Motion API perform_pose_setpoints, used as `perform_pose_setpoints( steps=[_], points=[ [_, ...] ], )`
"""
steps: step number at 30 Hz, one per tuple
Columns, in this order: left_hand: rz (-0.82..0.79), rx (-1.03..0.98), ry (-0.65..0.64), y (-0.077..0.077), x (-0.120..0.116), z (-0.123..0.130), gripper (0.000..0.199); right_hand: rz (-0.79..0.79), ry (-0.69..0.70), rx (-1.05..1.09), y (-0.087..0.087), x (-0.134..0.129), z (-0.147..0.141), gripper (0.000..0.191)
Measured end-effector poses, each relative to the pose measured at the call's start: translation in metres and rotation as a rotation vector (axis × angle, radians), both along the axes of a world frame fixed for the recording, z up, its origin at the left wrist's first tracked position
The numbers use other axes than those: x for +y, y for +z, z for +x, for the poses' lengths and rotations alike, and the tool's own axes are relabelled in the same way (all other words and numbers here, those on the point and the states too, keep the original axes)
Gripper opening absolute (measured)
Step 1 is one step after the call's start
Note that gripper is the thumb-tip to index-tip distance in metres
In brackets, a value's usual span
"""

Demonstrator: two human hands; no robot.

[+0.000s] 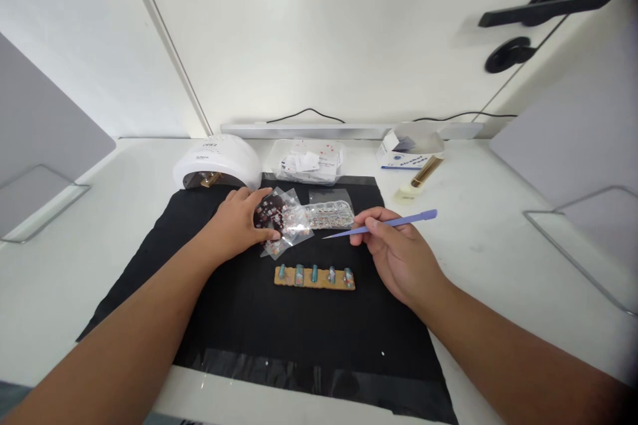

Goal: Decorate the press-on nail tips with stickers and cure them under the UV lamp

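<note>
My left hand (234,225) pinches a fanned bunch of clear nail sticker sheets (289,222) by their left side, thumb below and fingers above. The sheets carry small red, white and dark patterns. In my right hand (399,255) is a pair of purple tweezers (411,219), its fine tip pointing left, just right of the sheets. Behind that tip lies a clear compartment case (329,214) of small decorations, partly covered by the sheets. Nearer to me, a tan strip (289,282) bears several teal false nails (314,273), some with pale and reddish designs.
A black mat (279,332) covers the middle of the white table (478,265). Along the back stand a white nail lamp (219,155), a clear tray (309,175) of packets and an alcohol pad box (411,151). Thin sticks (427,171) lean from a pale holder at the right.
</note>
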State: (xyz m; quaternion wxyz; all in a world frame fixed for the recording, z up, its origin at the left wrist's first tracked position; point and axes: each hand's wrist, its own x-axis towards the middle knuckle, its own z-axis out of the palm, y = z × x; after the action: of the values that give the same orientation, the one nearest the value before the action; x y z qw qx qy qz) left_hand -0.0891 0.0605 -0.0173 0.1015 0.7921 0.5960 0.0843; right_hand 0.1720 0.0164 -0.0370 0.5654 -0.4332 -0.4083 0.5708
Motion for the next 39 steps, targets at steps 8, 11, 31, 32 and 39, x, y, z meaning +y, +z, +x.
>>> perform_pose_setpoints(
  steps=[8, 11, 31, 32, 39],
  points=[
    [0.038, 0.063, -0.021, -0.0001, -0.0008, 0.0008, 0.077, 0.000, 0.004, 0.011, 0.0019, 0.0003, -0.0004, 0.009],
    [0.063, 0.080, -0.030, -0.0010, -0.0016, 0.0007, 0.074, -0.001, 0.003, 0.008, 0.0017, 0.0004, -0.0010, 0.009],
    [-0.033, -0.179, -0.025, -0.0010, -0.0020, -0.0021, 0.072, 0.009, 0.009, 0.033, -0.0029, 0.0023, 0.0021, 0.008],
    [-0.030, -0.188, -0.022, -0.0010, -0.0023, -0.0027, 0.069, 0.012, 0.010, 0.034, -0.0033, 0.0024, 0.0023, 0.008],
    [-0.026, -0.287, -0.008, 0.0036, -0.0047, -0.0046, 0.057, 0.020, 0.009, 0.040, -0.0037, 0.0020, 0.0021, 0.008]
  ],
)
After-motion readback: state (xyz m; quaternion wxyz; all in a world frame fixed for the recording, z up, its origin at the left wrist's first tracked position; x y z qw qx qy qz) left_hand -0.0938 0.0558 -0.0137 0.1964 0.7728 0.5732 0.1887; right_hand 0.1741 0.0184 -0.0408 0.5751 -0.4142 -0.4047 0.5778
